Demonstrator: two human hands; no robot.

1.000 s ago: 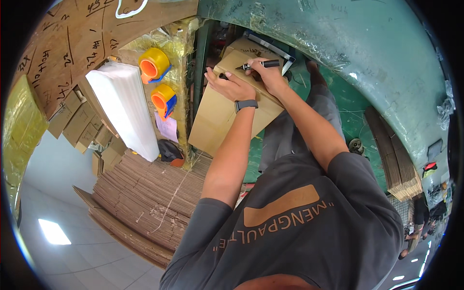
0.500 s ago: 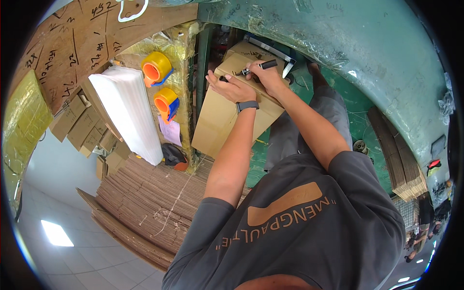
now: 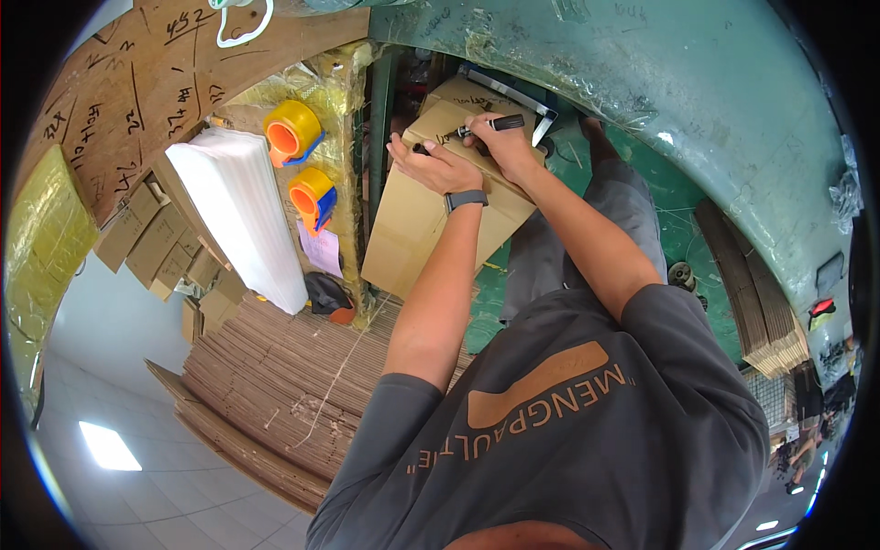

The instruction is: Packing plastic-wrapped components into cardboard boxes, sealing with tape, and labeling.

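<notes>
A brown cardboard box (image 3: pixel 403 229) stands in front of me, tilted in the view. My right hand (image 3: pixel 502 147) grips a black marker (image 3: pixel 507 122), its tip at the top face of the box beside a few dark handwritten strokes (image 3: pixel 445 139). My left hand (image 3: pixel 442 170), wearing a dark wristwatch (image 3: pixel 466 199), rests along the box's edge, fingers partly stretched. A small black marker cap (image 3: pixel 421 148) pokes out between its thumb and fingers. Behind lies another carton (image 3: pixel 467 92) with dark writing.
Left of the box, two tape dispensers (image 3: pixel 293 133) (image 3: pixel 313 199) sit on a tape-covered ledge beside a stack of white foam sheets (image 3: pixel 240 215). Flattened cardboard (image 3: pixel 266 385) is piled at lower left, more (image 3: pixel 747 284) at right. A green tape-wrapped surface (image 3: pixel 697 82) curves across the top right.
The dark strokes on the box's top face have grown. The marker in my right hand has shifted slightly; my left hand stays on the box with the cap.
</notes>
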